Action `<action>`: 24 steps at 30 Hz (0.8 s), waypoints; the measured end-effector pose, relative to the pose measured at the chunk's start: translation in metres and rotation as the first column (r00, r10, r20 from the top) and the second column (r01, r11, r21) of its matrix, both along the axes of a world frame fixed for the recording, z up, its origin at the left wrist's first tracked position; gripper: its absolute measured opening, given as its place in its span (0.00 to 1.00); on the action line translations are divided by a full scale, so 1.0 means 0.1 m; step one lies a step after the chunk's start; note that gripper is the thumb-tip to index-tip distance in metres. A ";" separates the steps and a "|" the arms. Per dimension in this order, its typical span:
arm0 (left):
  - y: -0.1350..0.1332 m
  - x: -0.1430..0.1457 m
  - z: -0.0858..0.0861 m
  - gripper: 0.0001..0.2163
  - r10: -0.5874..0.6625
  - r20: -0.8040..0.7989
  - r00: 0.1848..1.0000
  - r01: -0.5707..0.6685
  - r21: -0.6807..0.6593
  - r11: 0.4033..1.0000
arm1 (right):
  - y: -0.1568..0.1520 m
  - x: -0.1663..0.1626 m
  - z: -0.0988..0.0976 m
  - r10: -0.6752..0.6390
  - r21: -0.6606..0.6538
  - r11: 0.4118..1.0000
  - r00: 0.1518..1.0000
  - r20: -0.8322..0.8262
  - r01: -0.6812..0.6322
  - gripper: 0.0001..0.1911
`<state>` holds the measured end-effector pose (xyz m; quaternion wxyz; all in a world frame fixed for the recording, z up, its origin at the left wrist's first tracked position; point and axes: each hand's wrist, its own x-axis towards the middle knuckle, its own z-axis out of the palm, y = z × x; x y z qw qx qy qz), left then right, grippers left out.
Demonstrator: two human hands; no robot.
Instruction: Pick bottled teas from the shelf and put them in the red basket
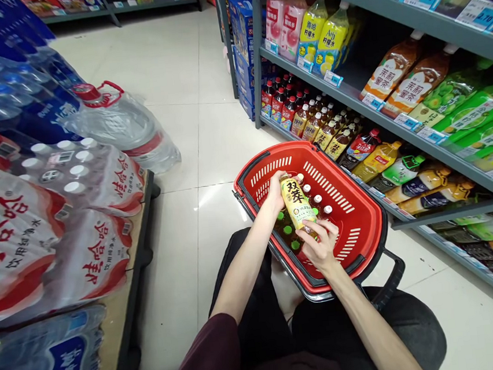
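Over a red shopping basket (343, 245), I hold a drink bottle (297, 201) with a yellow label, tilted, between both hands. My left hand (276, 189) is wrapped round its upper end, by the neck. The fingers of my right hand (320, 242) grip its lower end. Several bottles stand upright in the basket beneath, some with white caps (307, 189) and some with green caps (287, 231). The held bottle and my hands hide part of them. The basket's black handle (390, 279) hangs down at the right, near my knee.
Drink shelves (394, 83) run along the right, with small yellow-labelled bottles (324, 137) on a low level. Shrink-wrapped water packs (104, 251) sit on a pallet (130, 289) at the left. A large water jug (125, 127) stands beyond them on the tiled floor (174, 70).
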<state>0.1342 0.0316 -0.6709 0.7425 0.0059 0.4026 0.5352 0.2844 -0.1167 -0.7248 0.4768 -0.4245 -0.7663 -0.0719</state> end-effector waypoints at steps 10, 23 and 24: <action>0.01 -0.02 -0.03 0.08 0.042 -0.042 0.998 -0.042 0.005 0.999 | 0.04 -0.03 0.13 0.000 -0.033 0.999 0.995 -0.103 -0.003 0.25; 0.01 -0.01 -0.03 0.10 0.071 -0.106 0.992 -0.047 0.212 0.976 | 0.11 -0.09 0.12 -0.220 -0.306 0.949 0.854 -0.471 0.076 0.29; 0.01 -0.01 -0.02 0.10 0.071 -0.133 0.989 -0.039 0.232 0.972 | 0.12 -0.09 0.13 -0.258 -0.354 0.932 0.820 -0.511 0.073 0.31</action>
